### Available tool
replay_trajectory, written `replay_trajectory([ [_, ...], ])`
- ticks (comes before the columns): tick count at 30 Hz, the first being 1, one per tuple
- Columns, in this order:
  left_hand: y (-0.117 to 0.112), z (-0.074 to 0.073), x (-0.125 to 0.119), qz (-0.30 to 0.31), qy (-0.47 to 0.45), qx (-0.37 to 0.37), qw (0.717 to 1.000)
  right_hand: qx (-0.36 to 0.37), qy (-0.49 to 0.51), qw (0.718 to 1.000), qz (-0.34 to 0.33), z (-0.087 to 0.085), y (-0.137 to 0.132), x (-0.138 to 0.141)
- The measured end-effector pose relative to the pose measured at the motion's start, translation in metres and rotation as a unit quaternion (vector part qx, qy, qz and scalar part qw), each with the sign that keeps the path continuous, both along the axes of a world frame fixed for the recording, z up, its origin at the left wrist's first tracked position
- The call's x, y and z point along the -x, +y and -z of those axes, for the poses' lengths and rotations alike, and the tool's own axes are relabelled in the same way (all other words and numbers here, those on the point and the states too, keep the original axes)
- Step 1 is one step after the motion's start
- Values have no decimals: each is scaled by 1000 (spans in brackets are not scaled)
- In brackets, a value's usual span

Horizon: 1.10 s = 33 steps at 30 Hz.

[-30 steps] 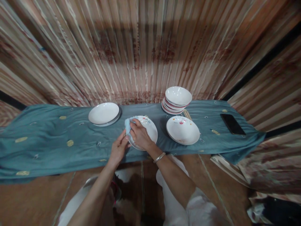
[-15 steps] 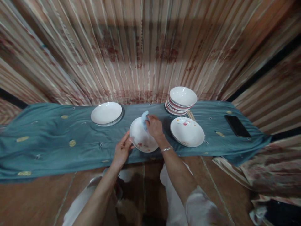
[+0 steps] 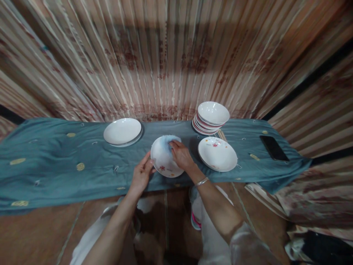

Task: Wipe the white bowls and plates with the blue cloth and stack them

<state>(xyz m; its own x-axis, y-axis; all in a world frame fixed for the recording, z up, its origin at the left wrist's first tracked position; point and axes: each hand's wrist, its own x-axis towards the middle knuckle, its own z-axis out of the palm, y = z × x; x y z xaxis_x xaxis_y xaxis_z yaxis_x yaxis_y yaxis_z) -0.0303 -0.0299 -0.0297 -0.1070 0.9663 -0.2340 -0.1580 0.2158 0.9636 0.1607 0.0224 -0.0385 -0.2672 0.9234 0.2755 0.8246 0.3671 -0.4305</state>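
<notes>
Near the centre of the frame, the left hand (image 3: 141, 176) grips the left rim of a white plate (image 3: 162, 159), while the right hand (image 3: 183, 155) pinches a blue cloth (image 3: 164, 142). Bunched a moment ago, the cloth now spreads over the plate's upper part, so the wiping seems to cover more surface. Flowered dishes (image 3: 217, 156) sit right of centre; farther back, stacked bowls (image 3: 212, 112).

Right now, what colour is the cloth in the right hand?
Light blue; the head view shows the cloth in the right hand.
</notes>
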Motion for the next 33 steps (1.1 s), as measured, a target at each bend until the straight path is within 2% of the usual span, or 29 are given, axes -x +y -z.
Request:
replay_trajectory([
  [5,1,0,-2,3,-3,-7,1000,1,-45,999,-13,1,2,4],
  [15,3,1,0,6,4,-2,1000,83,-99,992,10,-7,-7,-10],
  [25,9,8,-1,-8,2,-19,1000,105,31,992,-55,12,-25,-19],
  [33,10,9,-1,-6,19,-24,1000,89,102,985,-107,6,-39,5],
])
